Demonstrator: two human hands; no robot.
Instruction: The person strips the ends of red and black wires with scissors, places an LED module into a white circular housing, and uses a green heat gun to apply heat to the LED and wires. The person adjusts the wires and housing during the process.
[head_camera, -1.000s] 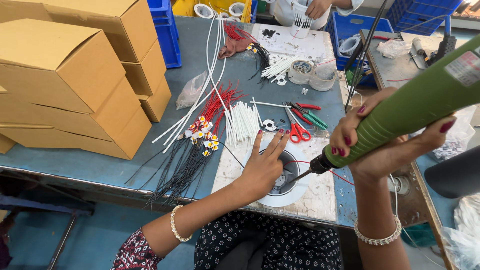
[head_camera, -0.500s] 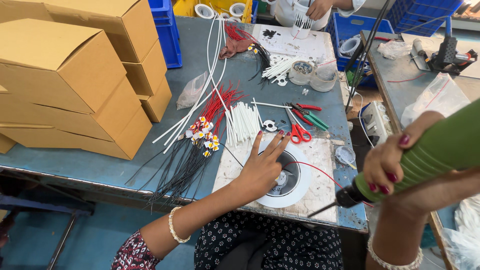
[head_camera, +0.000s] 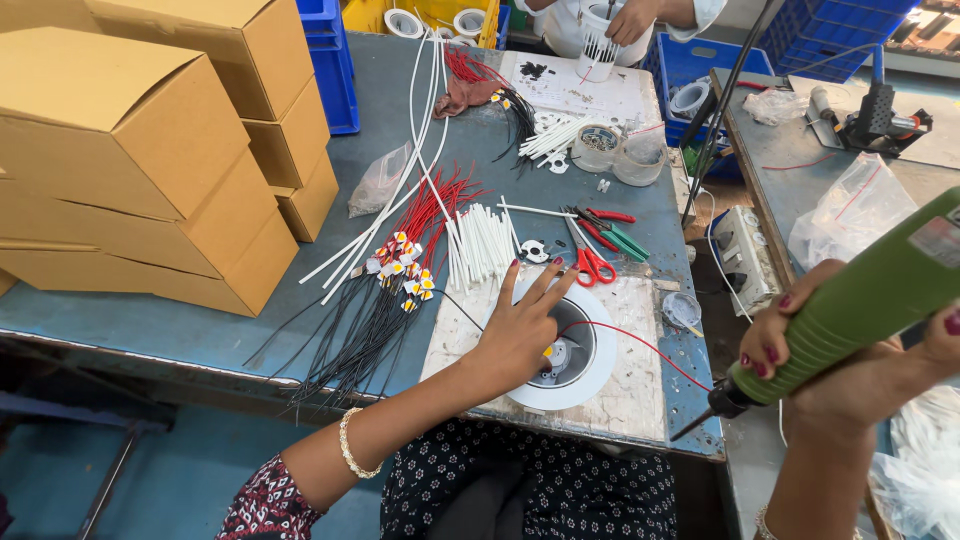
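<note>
My left hand (head_camera: 520, 325) lies flat with fingers spread on a round white light fixture (head_camera: 580, 385) that rests on a white board (head_camera: 640, 390) at the table's front edge. A thin red wire (head_camera: 640, 345) runs out of the fixture to the right. My right hand (head_camera: 800, 345) grips a green electric screwdriver (head_camera: 860, 300), lifted off to the right of the table with its black tip (head_camera: 700, 420) pointing down-left, apart from the fixture.
Stacked cardboard boxes (head_camera: 140, 160) fill the left of the blue table (head_camera: 300, 310). Bundles of red and black wires (head_camera: 390, 290), white tubes (head_camera: 480, 245), red scissors (head_camera: 590, 260) and pliers lie mid-table. Another person's hand (head_camera: 630, 20) works at the far end. Blue crates stand behind.
My right hand has swung the green screwdriver away from the fixture to the right and lower. The left hand has stayed on the fixture.
</note>
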